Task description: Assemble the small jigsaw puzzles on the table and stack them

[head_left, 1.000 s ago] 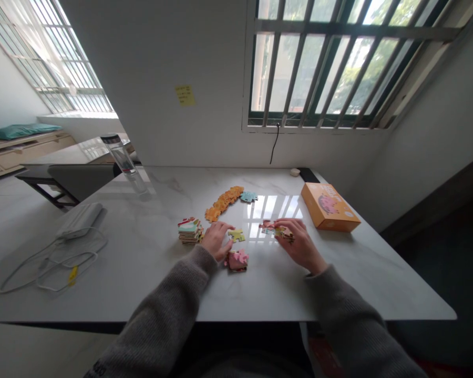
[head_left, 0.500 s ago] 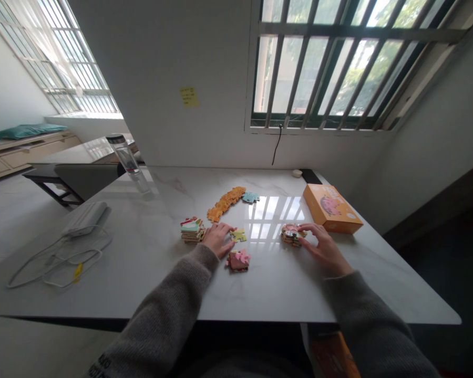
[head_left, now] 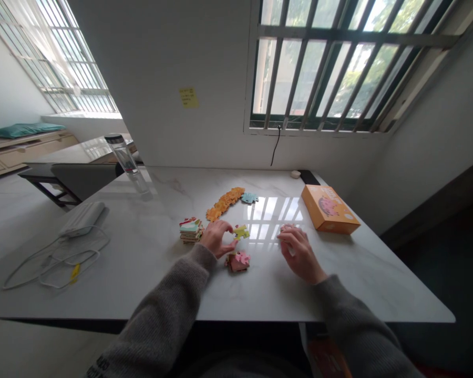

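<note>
Yellow-green puzzle piece point(head_left: 240, 231) is neared by partly open left hand point(head_left: 216, 239), fingertips low; right hand point(head_left: 298, 251) is curled shut, any held piece hidden.

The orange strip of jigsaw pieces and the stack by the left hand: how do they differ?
The orange strip lies flat in a long curve; the stack is a compact pile. The strip is all orange; the stack mixes green, red and cream. Both are jigsaw pieces on the marble table.
</note>
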Motion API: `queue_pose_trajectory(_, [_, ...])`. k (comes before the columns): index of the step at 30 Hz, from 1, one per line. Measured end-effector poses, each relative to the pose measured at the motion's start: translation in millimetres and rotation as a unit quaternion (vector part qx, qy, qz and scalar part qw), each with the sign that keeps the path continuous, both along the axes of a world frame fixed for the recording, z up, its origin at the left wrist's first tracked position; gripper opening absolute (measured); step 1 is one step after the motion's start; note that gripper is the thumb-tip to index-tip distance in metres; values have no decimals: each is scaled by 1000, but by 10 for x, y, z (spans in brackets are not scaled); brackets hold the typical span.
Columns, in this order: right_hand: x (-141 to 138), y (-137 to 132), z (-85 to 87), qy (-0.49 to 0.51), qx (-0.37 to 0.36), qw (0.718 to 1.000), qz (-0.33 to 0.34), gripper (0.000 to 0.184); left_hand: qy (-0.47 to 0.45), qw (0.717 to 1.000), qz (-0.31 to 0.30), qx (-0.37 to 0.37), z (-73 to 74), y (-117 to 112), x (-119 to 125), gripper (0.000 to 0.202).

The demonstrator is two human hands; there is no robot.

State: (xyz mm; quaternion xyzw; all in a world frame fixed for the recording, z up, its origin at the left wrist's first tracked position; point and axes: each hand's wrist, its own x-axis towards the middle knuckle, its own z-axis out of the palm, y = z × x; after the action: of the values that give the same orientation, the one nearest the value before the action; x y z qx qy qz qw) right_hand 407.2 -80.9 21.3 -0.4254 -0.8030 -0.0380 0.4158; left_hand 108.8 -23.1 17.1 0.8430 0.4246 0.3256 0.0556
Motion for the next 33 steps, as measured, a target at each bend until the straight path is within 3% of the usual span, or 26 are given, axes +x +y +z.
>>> queue_pose_trajectory(5, [-292, -85, -6, 4, -87, 991, 100, 34, -78, 988, -128, 47, 71, -195, 128, 23])
queue_pose_trajectory(12, [-363, -91, -37, 26, -108, 984, 141, 14, -99, 977, -184, 31, 84, -314, 212, 26])
queue_pose_trajectory(15, [-254, -56, -5, 23, -73, 991, 110, 21, -107, 979, -173, 0, 83, -291, 172, 23])
queue_pose_trajectory(18, [2, 15, 33, 39, -22, 999, 25, 20, -99, 985, -144, -7, 75, -254, 128, 19])
queue_pose_trajectory(23, [487, 129, -9, 13, -21, 994, -109, 18, -56, 993, -101, -14, 22, -190, 92, 14])
queue_pose_trajectory(28, [654, 167, -115, -19, -58, 989, -138, 17, -15, 996, -90, -23, -18, -146, 58, 16])
queue_pose_trajectory(33, [538, 94, -50, 7, -47, 991, -128, 14, -8, 995, -53, -88, -4, -126, 15, 15])
